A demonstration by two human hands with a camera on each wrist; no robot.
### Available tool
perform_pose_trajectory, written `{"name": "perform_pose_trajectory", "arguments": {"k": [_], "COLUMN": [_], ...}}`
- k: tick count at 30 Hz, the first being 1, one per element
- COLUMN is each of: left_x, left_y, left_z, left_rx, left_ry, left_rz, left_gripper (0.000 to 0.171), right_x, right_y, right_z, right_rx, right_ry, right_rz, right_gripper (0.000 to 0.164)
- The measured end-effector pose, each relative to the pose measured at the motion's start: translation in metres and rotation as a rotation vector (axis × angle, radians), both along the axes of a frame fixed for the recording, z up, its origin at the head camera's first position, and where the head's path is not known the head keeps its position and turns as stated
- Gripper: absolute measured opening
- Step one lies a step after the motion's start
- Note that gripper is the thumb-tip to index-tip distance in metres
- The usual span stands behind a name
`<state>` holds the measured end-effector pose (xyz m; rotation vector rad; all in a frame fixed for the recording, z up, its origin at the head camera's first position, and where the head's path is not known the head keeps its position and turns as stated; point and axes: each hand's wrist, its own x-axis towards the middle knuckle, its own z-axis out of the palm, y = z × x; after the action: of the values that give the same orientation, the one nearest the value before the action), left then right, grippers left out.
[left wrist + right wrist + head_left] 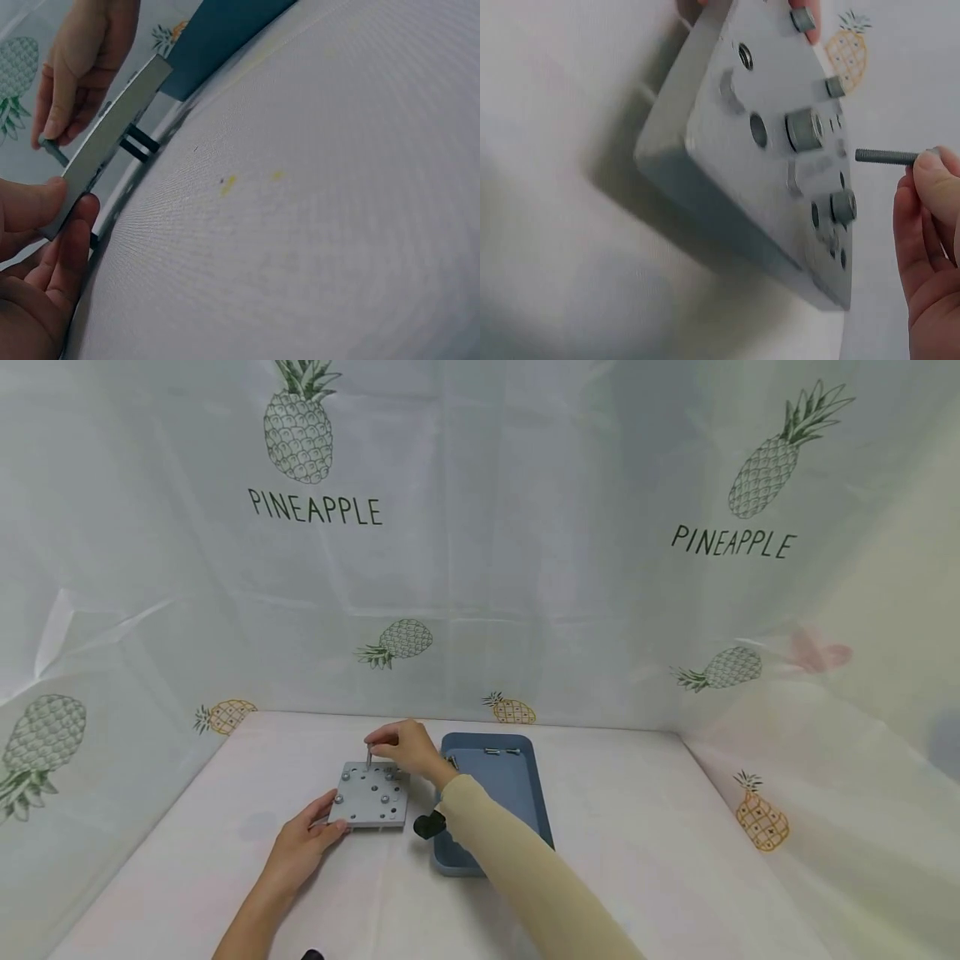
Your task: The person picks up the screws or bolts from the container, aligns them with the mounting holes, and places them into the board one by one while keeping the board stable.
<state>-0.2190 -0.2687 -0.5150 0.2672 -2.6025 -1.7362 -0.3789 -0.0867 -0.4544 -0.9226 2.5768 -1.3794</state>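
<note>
A grey metal plate (362, 811) with several holes sits a little above the table, with bolt shanks (139, 141) sticking out of its underside. Socket-head bolts (805, 130) stand in some of its holes. My left hand (295, 853) grips the plate's near left corner, thumb on top and fingers beneath. Over the plate's far edge, my right hand (414, 750) pinches a threaded bolt (885, 157) by its head between thumb and fingers. That bolt points down toward the plate; whether its tip touches a hole I cannot tell.
Right of the plate lies a blue tray (537, 793), partly under the right forearm. Several loose bolts (492, 751) lie near its far end. A white sheet printed with pineapples hangs behind the table (637, 827).
</note>
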Motion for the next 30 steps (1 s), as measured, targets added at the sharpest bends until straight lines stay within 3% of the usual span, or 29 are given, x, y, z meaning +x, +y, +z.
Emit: {"name": "perform_pose_trajectory", "arguments": {"k": [16, 30], "left_x": [0.0, 0.0], "left_y": [-0.001, 0.0], "left_z": [0.0, -0.003], "left_rx": [-0.008, -0.008], "left_ry": [0.012, 0.0], "left_rz": [-0.003, 0.01], "left_gripper": [0.07, 0.071], "right_x": [0.005, 0.012], "right_y": [-0.026, -0.029], "right_z": [-0.003, -0.002], "right_rx": [0.063, 0.077], "right_ry": [0.064, 0.048], "right_rz": [0.02, 0.011], "right_gripper": [0.019, 0.018]}}
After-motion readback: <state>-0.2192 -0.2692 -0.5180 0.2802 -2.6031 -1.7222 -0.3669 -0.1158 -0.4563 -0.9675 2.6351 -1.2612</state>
